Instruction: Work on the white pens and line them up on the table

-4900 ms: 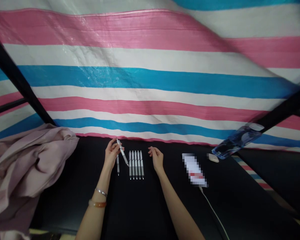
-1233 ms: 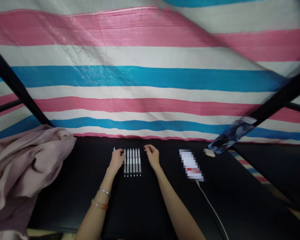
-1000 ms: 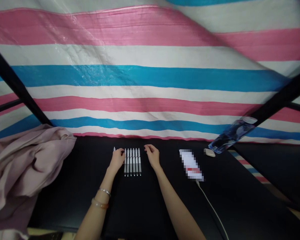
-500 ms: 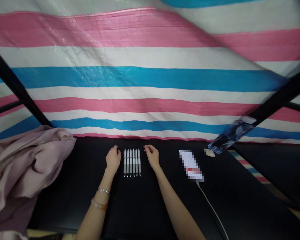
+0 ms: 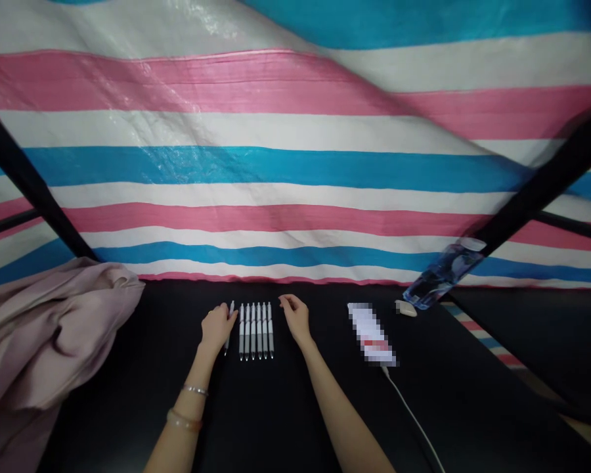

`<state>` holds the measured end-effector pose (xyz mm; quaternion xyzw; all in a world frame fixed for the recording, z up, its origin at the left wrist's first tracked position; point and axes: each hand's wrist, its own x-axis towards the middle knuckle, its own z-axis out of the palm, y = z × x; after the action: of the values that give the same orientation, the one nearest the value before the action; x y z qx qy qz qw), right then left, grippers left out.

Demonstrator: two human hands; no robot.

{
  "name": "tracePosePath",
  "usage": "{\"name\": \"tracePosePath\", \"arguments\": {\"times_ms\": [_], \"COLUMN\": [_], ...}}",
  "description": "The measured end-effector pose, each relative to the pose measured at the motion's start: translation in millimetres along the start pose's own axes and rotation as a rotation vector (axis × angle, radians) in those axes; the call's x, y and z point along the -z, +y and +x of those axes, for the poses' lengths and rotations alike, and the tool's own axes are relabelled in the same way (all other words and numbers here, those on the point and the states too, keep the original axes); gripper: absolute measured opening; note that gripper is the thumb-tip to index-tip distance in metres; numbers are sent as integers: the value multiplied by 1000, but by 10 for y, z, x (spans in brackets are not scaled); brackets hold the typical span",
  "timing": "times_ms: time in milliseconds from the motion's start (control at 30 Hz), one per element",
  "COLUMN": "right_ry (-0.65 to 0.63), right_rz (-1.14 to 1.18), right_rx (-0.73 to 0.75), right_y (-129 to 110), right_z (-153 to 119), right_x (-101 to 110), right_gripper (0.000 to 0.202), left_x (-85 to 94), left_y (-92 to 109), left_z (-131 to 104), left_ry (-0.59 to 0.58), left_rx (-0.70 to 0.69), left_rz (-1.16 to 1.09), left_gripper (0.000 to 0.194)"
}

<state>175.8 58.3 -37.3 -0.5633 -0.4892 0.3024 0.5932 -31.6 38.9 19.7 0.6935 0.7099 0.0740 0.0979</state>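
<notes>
A row of several white and grey click pens [image 5: 256, 332] lies side by side on the black table [image 5: 270, 420], their tips toward me. To the left of the row, my left hand [image 5: 217, 327] is closed on a single pen [image 5: 231, 309] of the same kind, which leans slightly and stands apart from the others. Its lower end shows below my fingers. My right hand [image 5: 297, 318] rests just right of the row with loosely curled fingers, thumb and forefinger a little apart. I see nothing in it.
A phone [image 5: 373, 334], blurred out, lies to the right with a white cable [image 5: 414, 414] running toward me. Beyond it are a small white case [image 5: 408, 309] and a tilted clear bottle [image 5: 440, 276]. A pinkish cloth [image 5: 54, 328] is heaped at left. Striped sheeting [image 5: 276, 167] hangs behind.
A single pen now shows in my left hand, which has shifted slightly left from the row. My right hand stays beside the pens. The whole view has tilted slightly up.
</notes>
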Motion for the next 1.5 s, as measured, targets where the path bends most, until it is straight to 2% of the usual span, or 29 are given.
{"name": "tracePosePath", "arguments": {"times_ms": [333,467,567,767,933,1100,1500], "right_ry": [-9,-5,-1,2,-6,-12,-7], "right_rz": [-2,-10,-19,-30,-29,-33,-28], "right_rx": [7,11,14,29,31,23,29], "right_y": [6,27,43,50,47,47,35], "right_z": [-8,0,6,5,4,0,-3], "right_x": [2,1,-3,-3,-1,-2,-3], "right_gripper": [31,31,32,32,32,32,36], "left_x": [-27,-50,-51,13,0,-20,17], "left_y": [-46,-46,-43,-27,38,62,11], "left_z": [-22,0,9,-18,-60,-72,-55], "left_ry": [38,7,25,23,45,17,-2], "left_rx": [-10,63,108,216,183,133,95], "left_rz": [-53,-91,-97,-136,-59,-13,-116], "left_gripper": [30,33,33,30,31,34,24]}}
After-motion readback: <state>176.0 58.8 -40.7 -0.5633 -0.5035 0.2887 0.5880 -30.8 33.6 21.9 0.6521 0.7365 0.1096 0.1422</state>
